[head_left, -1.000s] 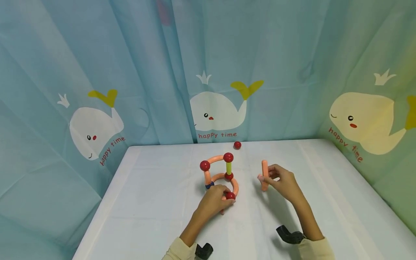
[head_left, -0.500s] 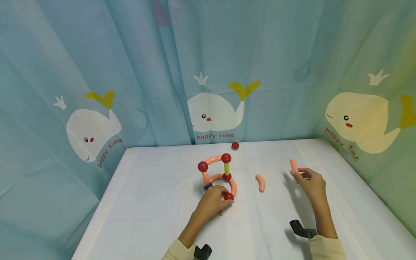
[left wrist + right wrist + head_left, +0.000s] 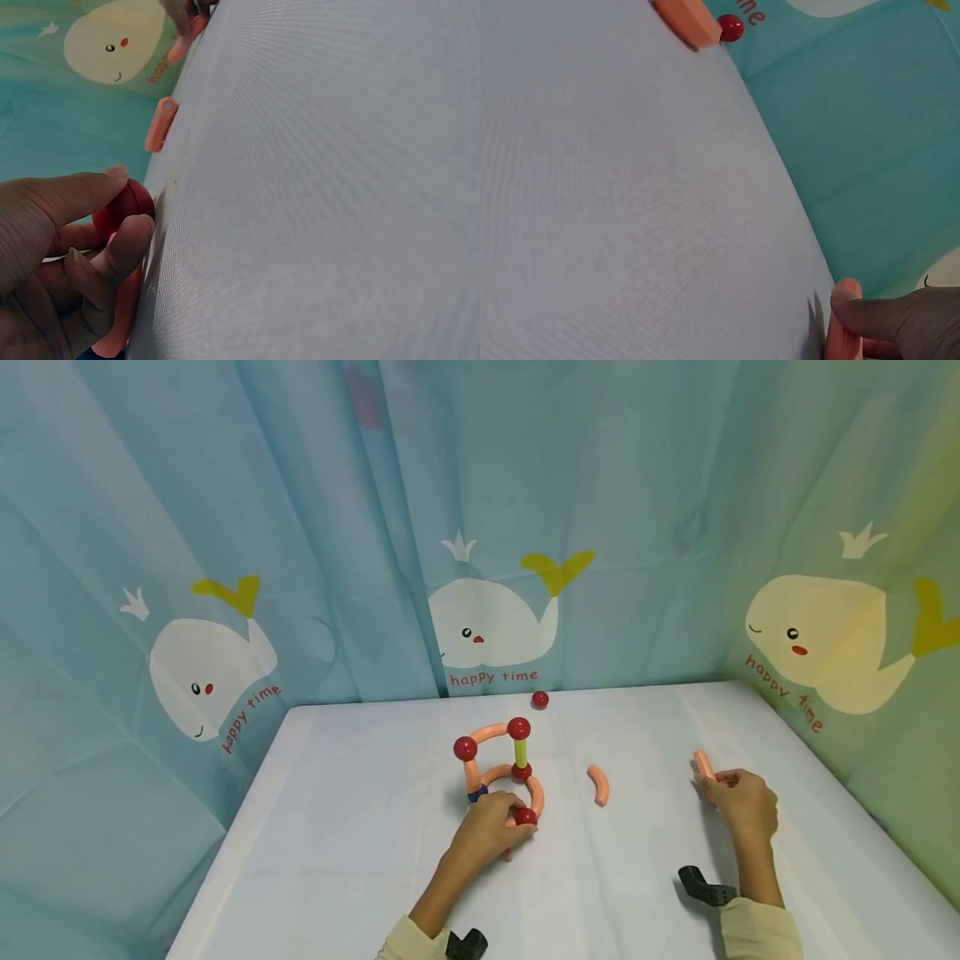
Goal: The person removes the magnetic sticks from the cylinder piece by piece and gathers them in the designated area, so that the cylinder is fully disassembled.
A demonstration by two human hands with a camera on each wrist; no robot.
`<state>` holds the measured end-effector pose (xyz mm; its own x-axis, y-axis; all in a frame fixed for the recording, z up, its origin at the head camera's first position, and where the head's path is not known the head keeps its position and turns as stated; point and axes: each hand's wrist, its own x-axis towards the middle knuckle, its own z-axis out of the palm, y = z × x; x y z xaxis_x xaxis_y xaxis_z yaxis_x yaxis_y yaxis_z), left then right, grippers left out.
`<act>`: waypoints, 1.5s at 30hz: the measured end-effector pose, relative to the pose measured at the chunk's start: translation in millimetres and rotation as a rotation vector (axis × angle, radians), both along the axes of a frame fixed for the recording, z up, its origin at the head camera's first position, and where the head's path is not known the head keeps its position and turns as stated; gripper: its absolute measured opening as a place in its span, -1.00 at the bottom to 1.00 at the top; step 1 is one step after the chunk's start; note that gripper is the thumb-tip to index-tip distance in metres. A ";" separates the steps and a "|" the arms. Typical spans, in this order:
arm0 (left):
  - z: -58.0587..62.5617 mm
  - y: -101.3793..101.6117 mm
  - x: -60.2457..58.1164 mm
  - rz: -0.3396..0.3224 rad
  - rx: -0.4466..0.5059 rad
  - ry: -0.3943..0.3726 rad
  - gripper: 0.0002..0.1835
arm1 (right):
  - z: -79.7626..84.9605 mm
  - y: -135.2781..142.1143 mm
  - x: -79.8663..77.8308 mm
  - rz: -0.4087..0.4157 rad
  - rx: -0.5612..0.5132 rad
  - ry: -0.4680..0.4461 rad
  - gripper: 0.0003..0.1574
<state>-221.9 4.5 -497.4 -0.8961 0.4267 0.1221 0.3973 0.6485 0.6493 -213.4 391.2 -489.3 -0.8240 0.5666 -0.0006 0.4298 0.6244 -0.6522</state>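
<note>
My left hand (image 3: 486, 829) pinches a red ball (image 3: 124, 208) at the near end of a ball-and-rod magnetic construction. Curved orange rods (image 3: 537, 797), red balls (image 3: 519, 727), a yellow-green straight rod (image 3: 521, 752) and a dark blue piece (image 3: 477, 794) make up the rest of it. Part of the near side is hidden behind the hand. Over at the right, my right hand (image 3: 746, 806) holds a separate orange rod (image 3: 703, 764) between thumb and fingers, low near the table; its lower end is covered.
A loose curved orange rod (image 3: 599, 785) lies on the white table (image 3: 337, 860) between the construction and the right hand. Near the back edge sits a single red ball (image 3: 540, 700). Behind the table hangs a blue-green curtain (image 3: 645, 610) with whale prints.
My right hand has moved right and lowered with its orange rod. A curved orange rod now shows on the table where that hand was. The left hand stays at the construction.
</note>
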 end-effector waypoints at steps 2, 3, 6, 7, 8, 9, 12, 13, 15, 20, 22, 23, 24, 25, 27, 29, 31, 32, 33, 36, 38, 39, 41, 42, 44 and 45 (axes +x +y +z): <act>-0.9 -0.2 0.2 0.000 0.003 -0.003 -0.69 | -2.1 0.2 -0.5 -0.004 0.010 -0.008 -0.42; -1.1 -0.3 0.2 -0.001 0.007 -0.008 -0.70 | -3.0 0.1 -0.8 -0.006 0.017 -0.008 -0.44; -1.2 -0.4 0.2 -0.001 0.010 -0.007 -0.70 | -4.3 -1.0 -2.0 -0.010 0.026 -0.001 -0.46; -1.0 -0.3 0.1 0.000 0.009 -0.006 -0.70 | -4.5 -1.4 -2.5 -0.013 0.026 0.002 -0.46; -0.6 -0.2 0.1 -0.002 0.011 -0.009 -0.70 | -4.6 -1.8 -2.9 -0.015 0.026 0.005 -0.47; -0.2 -0.1 0.0 -0.002 0.015 -0.012 -0.70 | -4.7 -2.2 -3.3 -0.018 0.027 0.006 -0.47; 1.0 0.2 0.0 -0.004 0.020 -0.022 -0.70 | -4.8 -3.4 -3.7 -0.020 0.033 0.009 -0.44; 1.2 0.2 0.1 -0.004 0.020 -0.029 -0.70 | -4.8 -3.7 -3.6 -0.020 0.035 0.011 -0.43; 0.7 0.3 -0.1 -0.003 0.016 -0.029 -0.70 | -4.7 -4.3 -3.1 -0.018 0.041 0.015 -0.41; -1.0 0.8 -0.7 0.000 0.001 -0.016 -0.69 | -3.5 -5.5 -2.4 -0.019 0.048 0.018 -0.43; -0.7 0.8 -0.5 0.000 0.003 -0.019 -0.69 | -3.1 -6.1 -2.8 -0.021 0.047 0.019 -0.47; -0.4 0.7 -0.4 0.001 0.004 -0.019 -0.69 | -3.1 -6.4 -3.2 -0.021 0.047 0.017 -0.48; -0.3 0.7 -0.2 0.002 0.006 -0.022 -0.69 | -3.0 -6.6 -3.6 -0.022 0.047 0.019 -0.49; 0.0 0.7 -0.2 0.002 0.007 -0.023 -0.69 | -2.9 -6.9 -3.8 -0.021 0.047 0.018 -0.50; 0.3 0.7 -0.2 0.002 0.004 -0.028 -0.69 | -2.9 -7.0 -4.3 -0.022 0.050 0.022 -0.51; 0.4 0.7 -0.3 0.003 -0.006 -0.024 -0.69 | -2.8 -7.0 -4.3 -0.023 0.053 0.024 -0.51; 0.4 0.8 -0.4 0.006 -0.017 -0.017 -0.68 | -3.4 -6.8 -4.1 -0.022 0.059 0.024 -0.51; 0.3 1.0 -0.4 0.007 -0.022 -0.015 -0.68 | -3.3 -6.8 -3.8 -0.022 0.060 0.025 -0.51; 0.1 1.1 -0.3 0.010 -0.028 -0.009 -0.68 | -3.3 -7.0 -3.4 -0.022 0.060 0.022 -0.51; 0.1 1.2 -0.3 0.012 -0.036 0.000 -0.67 | -4.3 -6.8 -3.1 -0.024 0.064 0.014 -0.51; 0.6 1.0 -0.1 0.009 -0.026 -0.009 -0.67 | -4.4 -6.8 -3.2 -0.026 0.062 0.009 -0.50; 0.8 1.0 -0.1 0.007 -0.022 -0.012 -0.67 | -4.7 -6.6 -3.5 -0.028 0.063 0.008 -0.50; 1.5 0.7 -0.2 0.002 -0.009 -0.030 -0.67 | -5.2 -6.3 -4.0 -0.028 0.062 0.005 -0.49; 1.9 0.5 -0.1 0.001 -0.004 -0.038 -0.67 | -4.8 -6.3 -4.2 -0.028 0.060 0.005 -0.48; 2.0 0.2 -0.1 0.000 0.000 -0.050 -0.67 | -4.0 -6.7 -4.4 -0.027 0.061 0.010 -0.49; 2.2 0.1 -0.1 0.000 0.001 -0.055 -0.66 | -3.3 -6.8 -4.3 -0.027 0.064 0.012 -0.49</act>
